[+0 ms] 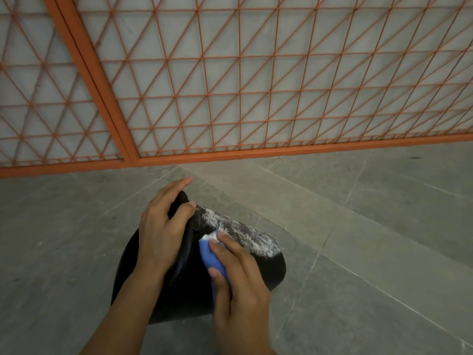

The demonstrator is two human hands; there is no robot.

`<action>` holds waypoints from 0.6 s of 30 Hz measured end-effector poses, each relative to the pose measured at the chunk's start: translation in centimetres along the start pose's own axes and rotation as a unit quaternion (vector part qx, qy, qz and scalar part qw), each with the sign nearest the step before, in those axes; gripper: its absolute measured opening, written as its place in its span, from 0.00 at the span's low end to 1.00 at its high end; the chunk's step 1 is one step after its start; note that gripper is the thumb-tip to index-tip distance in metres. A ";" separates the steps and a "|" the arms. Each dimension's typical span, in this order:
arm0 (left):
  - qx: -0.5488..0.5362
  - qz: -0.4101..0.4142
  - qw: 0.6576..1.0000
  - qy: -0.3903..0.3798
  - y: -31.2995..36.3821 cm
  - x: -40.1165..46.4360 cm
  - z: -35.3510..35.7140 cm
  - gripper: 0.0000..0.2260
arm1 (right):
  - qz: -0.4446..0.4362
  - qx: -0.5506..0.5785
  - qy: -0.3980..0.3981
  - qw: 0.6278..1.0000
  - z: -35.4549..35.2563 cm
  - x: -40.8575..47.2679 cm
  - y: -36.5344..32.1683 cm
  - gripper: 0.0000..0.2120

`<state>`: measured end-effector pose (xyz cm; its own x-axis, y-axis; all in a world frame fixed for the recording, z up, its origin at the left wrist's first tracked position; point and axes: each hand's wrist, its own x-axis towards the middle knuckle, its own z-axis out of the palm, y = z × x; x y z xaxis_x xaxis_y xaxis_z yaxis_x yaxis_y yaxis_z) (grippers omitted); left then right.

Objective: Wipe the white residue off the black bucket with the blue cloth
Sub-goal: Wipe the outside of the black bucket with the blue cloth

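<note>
Bucket update: the round black plastic bucket [266, 267] lies tipped on the grey tiled floor [371, 226]. My left hand [160, 228] grips its rim, and my right hand [242, 275] pinches the wadded blue cloth [207, 254] against the wall. White powdery residue [245, 234] runs in 1 band up-right of the cloth, so I'd wipe that way.

The black bucket [266, 267] lies tipped on its side on the grey tiled floor [358, 226], lower centre of the frame, with white residue [243, 231] streaked along its upper side. The blue cloth [208, 254], bunched and whitened at its tip, presses against the bucket just below the residue.
</note>
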<state>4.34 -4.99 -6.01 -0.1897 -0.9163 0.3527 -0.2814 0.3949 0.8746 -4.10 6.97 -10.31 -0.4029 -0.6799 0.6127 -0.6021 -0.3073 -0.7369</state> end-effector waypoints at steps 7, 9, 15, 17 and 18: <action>-0.003 -0.015 1.000 0.003 -0.2 0.2 -0.2 0.26 | 0.155 0.068 -0.088 0.982 -0.5 1.3 -0.5 0.17; -0.007 -0.025 1.000 0.012 -0.3 0.4 -0.3 0.26 | 0.207 0.088 -0.091 0.970 -0.8 1.5 -0.6 0.20; -0.001 -0.007 1.000 0.004 -0.1 0.3 0.0 0.23 | 0.328 0.194 -0.019 0.924 -1.1 2.2 -0.8 0.16; -0.003 -0.005 1.000 0.005 -0.2 0.4 0.0 0.22 | 0.280 0.212 0.037 0.936 -1.1 2.2 -0.6 0.17; -0.004 -0.005 1.000 0.005 -0.2 0.4 0.0 0.22 | 0.254 0.219 0.061 0.940 -1.1 2.3 -0.4 0.16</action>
<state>4.31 -5.44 -6.09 -0.1781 -0.9206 0.3475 -0.2756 0.3857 0.8805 -5.51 6.31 -8.28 -0.6541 -0.7394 0.1594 0.0204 -0.2280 -0.9735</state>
